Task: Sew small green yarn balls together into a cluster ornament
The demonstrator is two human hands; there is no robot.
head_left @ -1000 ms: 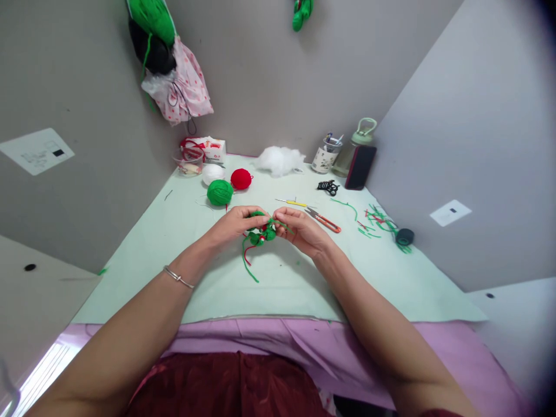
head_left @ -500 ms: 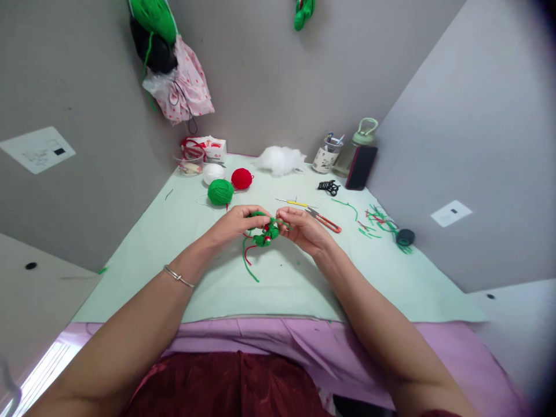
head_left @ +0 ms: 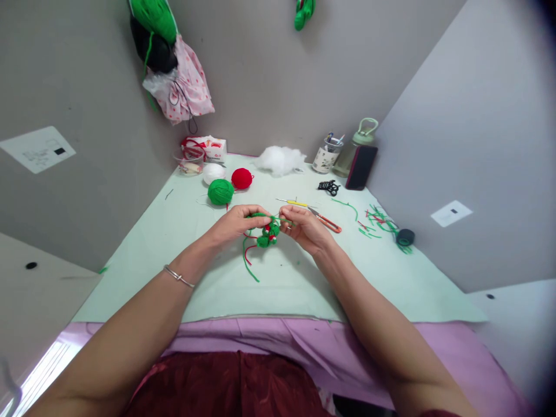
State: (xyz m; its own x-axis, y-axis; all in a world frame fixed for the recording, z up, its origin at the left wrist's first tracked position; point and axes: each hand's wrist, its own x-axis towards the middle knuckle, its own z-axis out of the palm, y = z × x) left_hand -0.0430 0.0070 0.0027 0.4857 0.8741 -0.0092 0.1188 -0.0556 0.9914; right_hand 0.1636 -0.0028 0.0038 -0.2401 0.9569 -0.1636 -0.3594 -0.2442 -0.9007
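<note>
Between finger and thumb of my left hand is a small green crochet piece with red and white spots. It hangs just above the table, with green and red yarn tails trailing below it. My right hand is closed in a pinch just to the right of the piece, on green yarn that runs across its fingertips. A thin line spans the small gap between the two hands; whether it is a needle or a strand I cannot tell.
Yarn balls in green, red and white sit behind my left hand. Beyond my right hand lie a yellow crochet hook and orange thread snips. White stuffing, a phone and yarn scraps are farther out.
My right hand has shifted slightly to the right, away from the crochet piece. The piece has turned a little in my left hand, which stays in place.
</note>
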